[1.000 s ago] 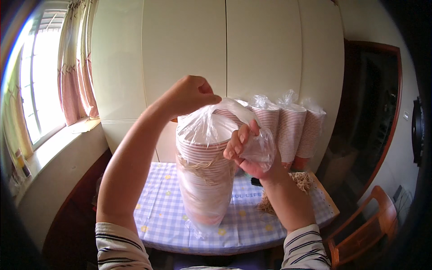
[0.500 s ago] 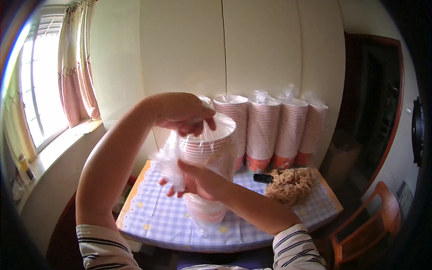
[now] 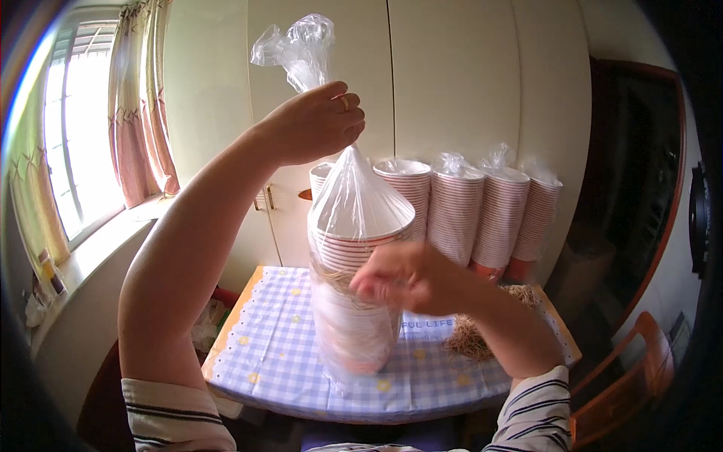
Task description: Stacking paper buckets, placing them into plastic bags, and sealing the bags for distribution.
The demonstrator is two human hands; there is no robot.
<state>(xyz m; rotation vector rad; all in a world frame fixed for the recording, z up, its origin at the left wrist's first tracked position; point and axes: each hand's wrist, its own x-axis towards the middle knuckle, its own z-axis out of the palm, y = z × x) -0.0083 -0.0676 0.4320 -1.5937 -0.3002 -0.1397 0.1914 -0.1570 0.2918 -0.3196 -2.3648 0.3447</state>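
Observation:
A tall stack of white paper cups or tubs (image 3: 361, 218) stands upright at the table's middle inside a clear plastic bag (image 3: 354, 177). Above it my left hand (image 3: 320, 120) is closed round the gathered neck of the bag, whose loose end (image 3: 305, 49) flares out over the knuckles. Below the rim, in front of the stack's right side, my right hand (image 3: 399, 279) is slightly blurred with fingers curled. Thin tan strands (image 3: 339, 277) lie across the stack beside its fingertips; what those fingers hold cannot be made out.
More bagged stacks of cups (image 3: 456, 211) line the table's back. A tangle of tan fibre string (image 3: 467, 339) lies at the right, partly behind my right forearm. A checked cloth (image 3: 279, 354) covers the table. A wooden chair (image 3: 633, 377) stands at the right.
My left hand has risen, pulling the bag's neck up taut above the stack. My right hand has let go of the bag's loose end and moved right, beside the stack.

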